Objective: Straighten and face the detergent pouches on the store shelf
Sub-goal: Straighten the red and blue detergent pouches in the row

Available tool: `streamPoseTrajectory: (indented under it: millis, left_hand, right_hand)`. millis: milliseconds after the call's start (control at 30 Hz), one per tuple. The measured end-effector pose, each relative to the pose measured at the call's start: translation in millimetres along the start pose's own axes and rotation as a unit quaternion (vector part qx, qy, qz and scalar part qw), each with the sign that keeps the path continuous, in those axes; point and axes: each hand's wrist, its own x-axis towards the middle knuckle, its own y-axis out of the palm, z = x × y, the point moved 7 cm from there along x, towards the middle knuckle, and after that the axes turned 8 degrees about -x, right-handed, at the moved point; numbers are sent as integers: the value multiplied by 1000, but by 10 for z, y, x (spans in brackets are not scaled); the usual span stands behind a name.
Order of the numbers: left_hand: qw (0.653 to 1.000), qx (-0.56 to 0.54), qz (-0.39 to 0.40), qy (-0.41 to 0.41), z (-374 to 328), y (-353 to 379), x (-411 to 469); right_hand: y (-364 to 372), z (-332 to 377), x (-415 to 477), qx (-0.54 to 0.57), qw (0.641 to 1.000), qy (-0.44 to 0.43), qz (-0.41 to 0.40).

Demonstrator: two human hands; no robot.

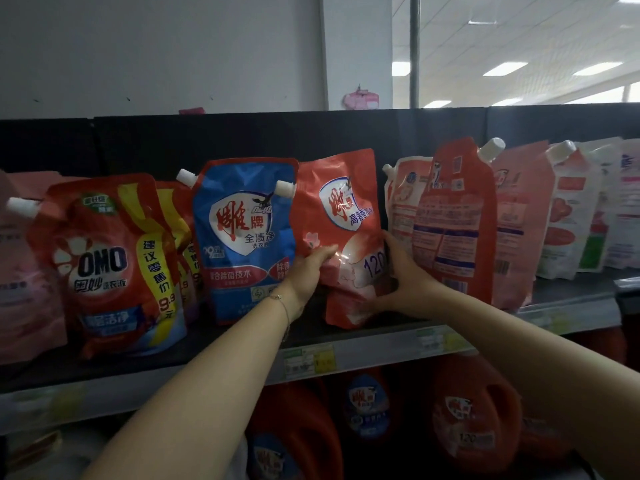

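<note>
- judging by its crooked stance, the step in hand is squaring up the red pouch (341, 216) on the shelf (381, 344). to do it well, settle its base flat on the shelf board, bring its top upright, and keep its printed front facing outward.
- it would help to ease it clear of the blue pouch (239, 237) just left of it. the red pouch's white cap overlaps that neighbour's right edge, so a careless shove could knock both askew.
- the left hand (308, 271) lies at the red pouch's lower left, fingers fairly straight and pressed on its front. it grips nothing that i can see.
- the right hand (405, 282) is at the red pouch's lower right, fingers curled round its side edge, holding it.
- the red pouch sits between the two hands, touching both, with most of it above them.
- just right of the red pouch, a back-facing pouch (453, 230) shows its small-print side, not yet turned.
</note>
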Motion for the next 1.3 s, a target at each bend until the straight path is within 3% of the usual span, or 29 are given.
streamPoseTrajectory:
  millis: [267, 433, 600, 767, 933, 1167, 1233, 1300]
  left_hand:
    - [996, 62, -54, 38, -214, -75, 147]
    - [989, 129, -47, 55, -400, -20, 285]
    - [990, 122, -65, 36, -348, -82, 398]
    - [994, 50, -100, 20, -222, -225, 466]
    - [983, 163, -76, 24, -150, -180, 330]
    - [920, 352, -42, 164, -41, -15, 66]
    - [871, 449, -45, 197, -28, 32, -23]
    - [790, 560, -24, 247, -54, 141, -89]
  right_hand:
    - [81, 28, 130, 55, 997, 19, -50]
    - [159, 75, 227, -81, 990, 94, -65]
    - [272, 184, 268, -203, 966, 141, -76]
    - [371, 97, 312, -116, 972, 150, -140]
    - [346, -83, 355, -39, 968, 201, -145]
    - [274, -185, 423, -75, 955, 256, -129]
    - [262, -192, 419, -111, 955, 252, -112]
    - [240, -202, 430, -130, 962, 228, -75]
